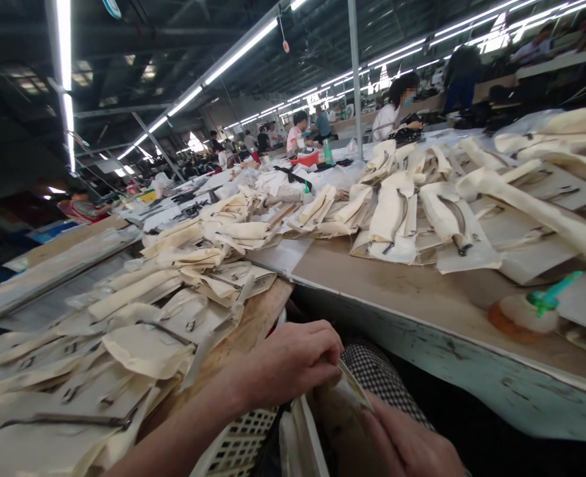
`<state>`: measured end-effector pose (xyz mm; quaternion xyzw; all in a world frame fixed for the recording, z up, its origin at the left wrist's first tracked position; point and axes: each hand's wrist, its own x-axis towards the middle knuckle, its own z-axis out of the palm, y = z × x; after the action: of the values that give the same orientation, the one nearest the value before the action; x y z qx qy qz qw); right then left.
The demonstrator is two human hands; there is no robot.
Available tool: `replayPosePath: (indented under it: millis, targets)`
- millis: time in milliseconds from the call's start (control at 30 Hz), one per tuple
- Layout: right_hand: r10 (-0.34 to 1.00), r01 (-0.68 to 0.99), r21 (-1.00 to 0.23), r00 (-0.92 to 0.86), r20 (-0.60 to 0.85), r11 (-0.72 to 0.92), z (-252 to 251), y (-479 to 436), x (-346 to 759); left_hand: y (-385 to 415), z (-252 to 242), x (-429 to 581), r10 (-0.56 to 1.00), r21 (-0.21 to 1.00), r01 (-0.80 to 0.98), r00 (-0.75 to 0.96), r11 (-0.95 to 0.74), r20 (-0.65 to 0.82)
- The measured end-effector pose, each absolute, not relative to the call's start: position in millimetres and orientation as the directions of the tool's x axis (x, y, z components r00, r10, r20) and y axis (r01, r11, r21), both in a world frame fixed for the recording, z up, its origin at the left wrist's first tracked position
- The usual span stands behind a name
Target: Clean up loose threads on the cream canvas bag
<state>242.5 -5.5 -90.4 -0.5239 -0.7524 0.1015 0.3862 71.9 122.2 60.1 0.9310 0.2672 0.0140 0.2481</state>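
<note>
Low in front of me, my left hand [297, 358] is closed, its curled fingers gripping the upper edge of a brownish flat panel [340, 414]. On the panel's right side lies my right hand [415, 440], its fingers partly hidden and blurred behind the edge, so its grip is unclear. The panel stands tilted over my lap, beside a checked cloth [387, 371]. Just left of it, pale flat pieces [300, 440] stand on edge by a white plastic basket [243, 440]. Cream fabric pieces [144, 348] with dark narrow strips lie on the table left of my left hand.
More cream pieces [392, 209] cover the tabletop [397, 278] ahead and right. A squeeze bottle [526, 315] with a green nozzle and orange liquid stands near the right edge. A metal pole [355, 79] rises behind. Several people work at farther tables, one in white [387, 122].
</note>
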Motion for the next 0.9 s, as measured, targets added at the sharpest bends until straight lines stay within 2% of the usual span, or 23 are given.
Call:
replayPosePath:
  millis: [267,400,500,700,900]
  targets:
    - [0.91,0.659,-0.647,-0.149,0.388,0.384,-77.9,-4.7,245.4,120.6,53.6,70.4,0.508,0.392,0.473,0.861,-0.789,-0.016]
    - [0.905,0.646,-0.652,-0.157,0.395,0.397,-74.4,-3.3,248.0,120.8,49.9,69.7,0.486,0.4,0.425,0.872,-0.812,0.06]
    - [0.923,0.63,-0.682,-0.172,0.344,0.372,-73.7,-1.9,249.4,121.8,46.5,69.6,0.49,0.421,0.414,0.868,-0.807,0.087]
    - [0.95,0.588,-0.747,-0.177,0.256,0.311,-74.6,-0.5,252.6,120.8,45.4,72.6,0.524,0.458,0.435,0.848,-0.775,0.081]
    - [0.947,0.594,-0.738,-0.17,0.274,0.32,-75.3,-1.7,252.6,121.5,50.9,73.4,0.474,0.461,0.415,0.881,-0.784,0.013]
